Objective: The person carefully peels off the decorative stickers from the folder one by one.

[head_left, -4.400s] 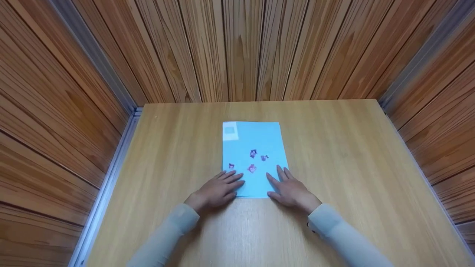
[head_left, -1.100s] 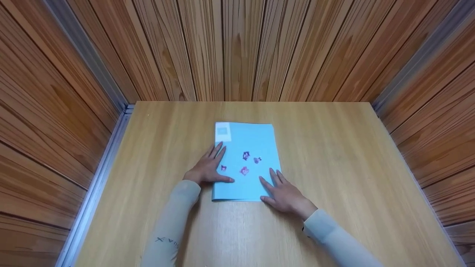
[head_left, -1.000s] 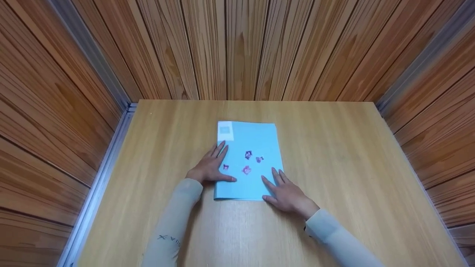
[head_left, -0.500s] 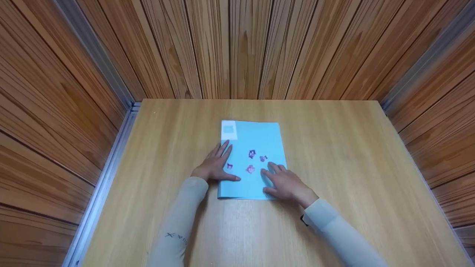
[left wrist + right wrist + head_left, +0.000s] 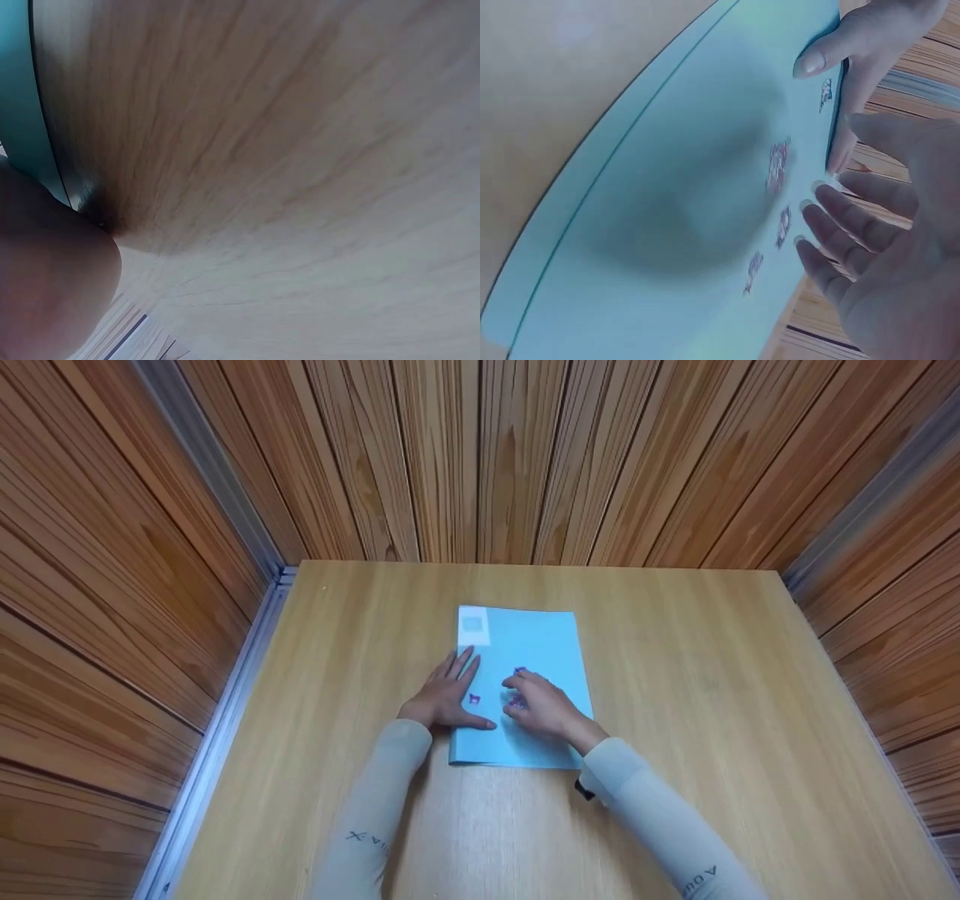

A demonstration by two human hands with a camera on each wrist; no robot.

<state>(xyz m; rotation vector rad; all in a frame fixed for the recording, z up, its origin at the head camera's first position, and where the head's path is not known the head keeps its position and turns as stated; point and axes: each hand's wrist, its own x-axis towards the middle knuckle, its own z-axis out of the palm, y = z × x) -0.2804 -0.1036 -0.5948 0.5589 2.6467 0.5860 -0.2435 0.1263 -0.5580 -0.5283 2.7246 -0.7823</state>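
On the table lies a light blue folder (image 5: pixel 540 641), flat and upright to me, with small purple and pink stickers (image 5: pixel 475 699) on its cover. My left hand (image 5: pixel 452 696) rests on its left edge, fingers spread and thumb on the cover. Over the middle hovers my right hand (image 5: pixel 547 709), hiding some of the stickers in the head view. In the right wrist view its bent fingers (image 5: pixel 847 225) are apart, hold nothing and are close to the pink stickers (image 5: pixel 778 165). The left wrist view shows part of the left hand (image 5: pixel 52 277) against the folder's edge (image 5: pixel 19 97).
A white label (image 5: pixel 473 625) is at the folder's top left corner. The wooden table (image 5: pixel 675 660) is bounded by plank walls (image 5: pixel 495 457) at the back and sides, with a metal rail (image 5: pixel 225 720) along the left.
My left hand has slid up along the folder's left edge. The right hand has left the folder's lower right edge, moving left and inward over the stickers. The head view has shifted slightly.
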